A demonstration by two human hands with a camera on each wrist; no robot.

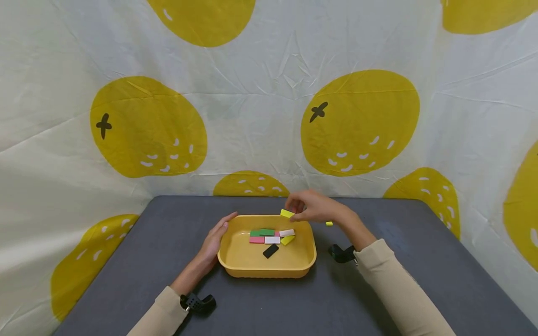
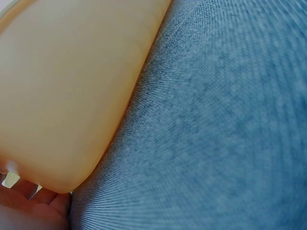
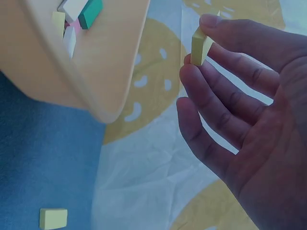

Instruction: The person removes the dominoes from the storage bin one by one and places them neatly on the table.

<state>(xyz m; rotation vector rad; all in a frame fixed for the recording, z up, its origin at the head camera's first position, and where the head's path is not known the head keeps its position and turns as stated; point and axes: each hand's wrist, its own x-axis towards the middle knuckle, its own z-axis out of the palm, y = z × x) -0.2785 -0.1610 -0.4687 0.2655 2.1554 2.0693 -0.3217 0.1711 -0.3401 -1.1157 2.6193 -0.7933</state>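
Above the far right rim of a yellow plastic tray [image 1: 269, 273], my right hand [image 1: 317, 206] pinches a yellow rectangular block [image 1: 287, 213] between thumb and fingertips. The right wrist view shows this yellow block [image 3: 199, 45] held clear of the tray wall. My left hand [image 1: 212, 242] rests against the tray's left side, its fingers extended along the wall near the rim. Inside the tray lie green blocks [image 1: 266, 232], a pink block [image 1: 257, 240], white blocks [image 1: 272, 240], a yellow block [image 1: 287, 240] and a black block [image 1: 271, 251].
Another yellow block [image 1: 329, 223] lies on the dark grey table [image 1: 269, 308], right of the tray and beyond the right forearm. Each wrist wears a black strap device [image 1: 197, 304]. A white cloth [image 1: 252, 116] with yellow fruit shapes hangs behind the table.
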